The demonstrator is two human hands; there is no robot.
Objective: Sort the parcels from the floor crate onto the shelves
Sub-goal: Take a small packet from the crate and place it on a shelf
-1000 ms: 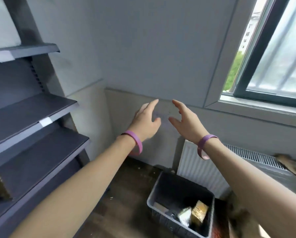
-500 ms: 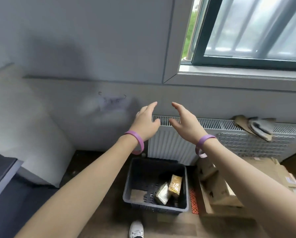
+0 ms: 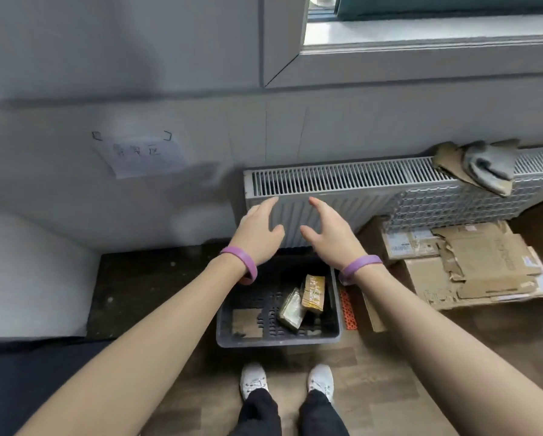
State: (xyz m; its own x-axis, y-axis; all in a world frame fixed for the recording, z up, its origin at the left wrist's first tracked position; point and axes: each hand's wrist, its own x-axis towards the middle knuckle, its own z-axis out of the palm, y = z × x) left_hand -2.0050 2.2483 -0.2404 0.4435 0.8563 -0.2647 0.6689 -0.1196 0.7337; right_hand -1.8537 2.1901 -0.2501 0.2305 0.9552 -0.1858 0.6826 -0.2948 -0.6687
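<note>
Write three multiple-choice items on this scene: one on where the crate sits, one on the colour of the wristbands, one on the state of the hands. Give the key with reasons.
1. Where is the crate?
A. on the floor, below the radiator
B. on the window sill
C. on top of the flattened cardboard

2. What colour are the wristbands?
A. green
B. purple
C. black

3. What state are the left hand and right hand in?
A. both closed around one parcel
B. left one holds a parcel, right one empty
C. both open and empty

Key:
1. A: the crate stands on the wooden floor in front of the shoes, with the radiator on the wall behind it.
2. B: both wrists carry a purple band.
3. C: the fingers are spread above the crate, and the parcels lie inside it.
</note>
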